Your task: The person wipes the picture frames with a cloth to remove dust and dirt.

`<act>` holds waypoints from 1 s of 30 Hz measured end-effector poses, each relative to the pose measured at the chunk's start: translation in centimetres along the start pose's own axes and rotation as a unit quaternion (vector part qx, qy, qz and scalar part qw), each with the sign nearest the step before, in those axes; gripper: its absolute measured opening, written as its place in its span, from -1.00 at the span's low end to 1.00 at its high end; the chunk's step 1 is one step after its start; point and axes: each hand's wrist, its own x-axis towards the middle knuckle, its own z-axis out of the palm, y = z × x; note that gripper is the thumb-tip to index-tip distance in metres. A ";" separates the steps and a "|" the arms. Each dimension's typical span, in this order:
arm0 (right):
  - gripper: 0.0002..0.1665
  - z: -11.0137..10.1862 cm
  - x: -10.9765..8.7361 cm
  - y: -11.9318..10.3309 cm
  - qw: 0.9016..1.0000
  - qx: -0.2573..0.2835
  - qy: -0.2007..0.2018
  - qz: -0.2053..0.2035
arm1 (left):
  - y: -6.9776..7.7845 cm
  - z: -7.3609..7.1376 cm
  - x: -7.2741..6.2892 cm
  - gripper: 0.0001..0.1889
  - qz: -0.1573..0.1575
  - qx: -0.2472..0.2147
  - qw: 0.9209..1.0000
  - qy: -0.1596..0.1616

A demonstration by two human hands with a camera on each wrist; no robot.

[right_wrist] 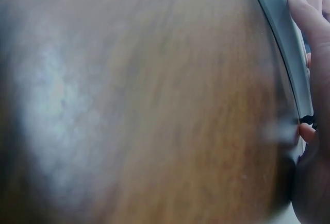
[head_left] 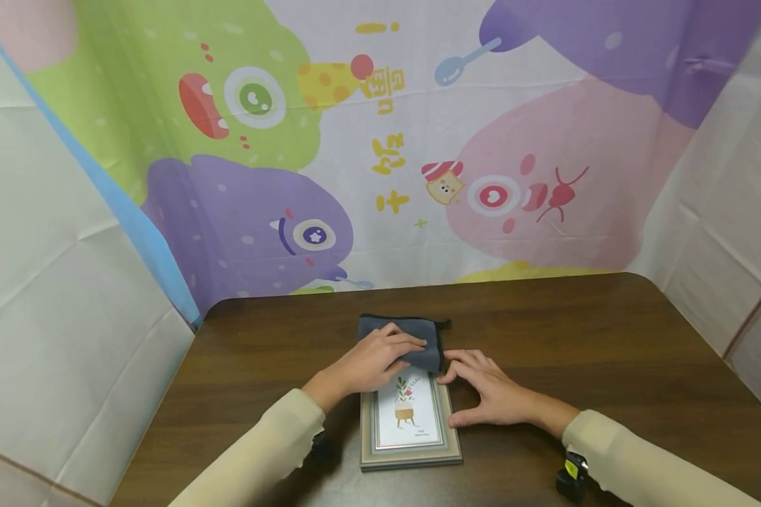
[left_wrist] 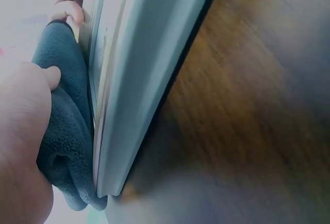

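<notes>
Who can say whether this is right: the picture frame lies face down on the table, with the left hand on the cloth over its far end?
Not quite: the picture frame lies face up. The head view shows its plant picture. The left hand is on the cloth over its far end.

Well left and right of the picture frame [head_left: 412, 426], the surface [head_left: 241, 387] is leaving passing room. The left hand [head_left: 374, 360] and a blue-gray cloth [head_left: 428, 358] are blocking its far end, the right hand [head_left: 491, 391] its right edge. Beyond it, a cartoon-printed curtain [head_left: 406, 158] is barring passage.
</notes>
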 end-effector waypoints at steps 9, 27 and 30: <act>-0.41 0.1 0.1 0.1 1.000 -0.005 -0.002 0.003 | 0.2 -0.2 -0.1 -0.51 0.018 0.036 0.999 -0.013; -0.42 0.3 0.2 0.1 0.999 -0.020 0.016 -0.020 | 0.1 -0.2 -2.1 -0.52 0.028 0.125 0.992 -0.021; -0.42 0.3 0.2 0.1 1.000 -0.019 0.016 -0.019 | -0.1 -0.3 -2.7 -0.51 0.025 0.135 0.990 -0.026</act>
